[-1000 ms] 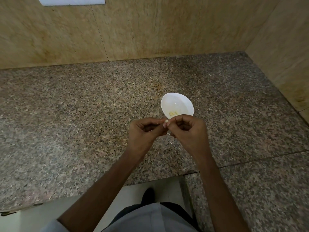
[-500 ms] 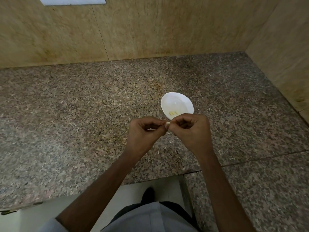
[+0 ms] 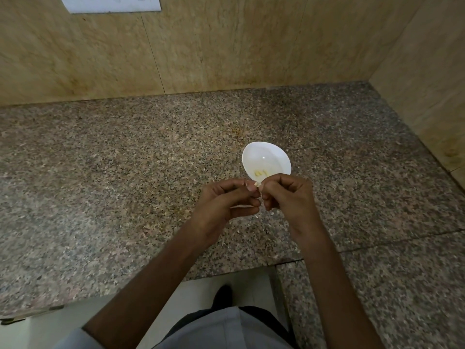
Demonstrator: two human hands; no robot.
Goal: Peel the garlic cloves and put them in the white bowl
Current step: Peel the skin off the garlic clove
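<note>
Starting at the left, my left hand (image 3: pixel 226 201) has loosened a little over the last second: the lower fingers now lie straighter and point toward the other hand, and a pale sliver shows between them. I cannot tell whether that sliver is skin or garlic. The thumb and forefinger of that hand keep a tight grip on the garlic clove (image 3: pixel 257 184), which sits in the air just short of the near rim of the white bowl (image 3: pixel 266 157).

My right hand (image 3: pixel 289 197) has barely shifted. Its fingers are curled in, and its grip is closed on the same clove from the other side, so both hands pinch it between them.

I judge from this that the peeling is still under way. The clove has not been freed or moved over the bowl, so this clove is not yet done.

Counting from left to right:
- one switch plate (image 3: pixel 110 5), high on the wall
- one speckled tabletop (image 3: pixel 100 185)
- two hands
- one clove in hand
- what look like two peeled cloves (image 3: pixel 260 173) lying in the near side of the bowl, though they are small and blurred
- one bowl
- a few skin flakes (image 3: pixel 273 212), roughly three, scattered on the tabletop under and beside my hands

I see no other unpeeled garlic.
</note>
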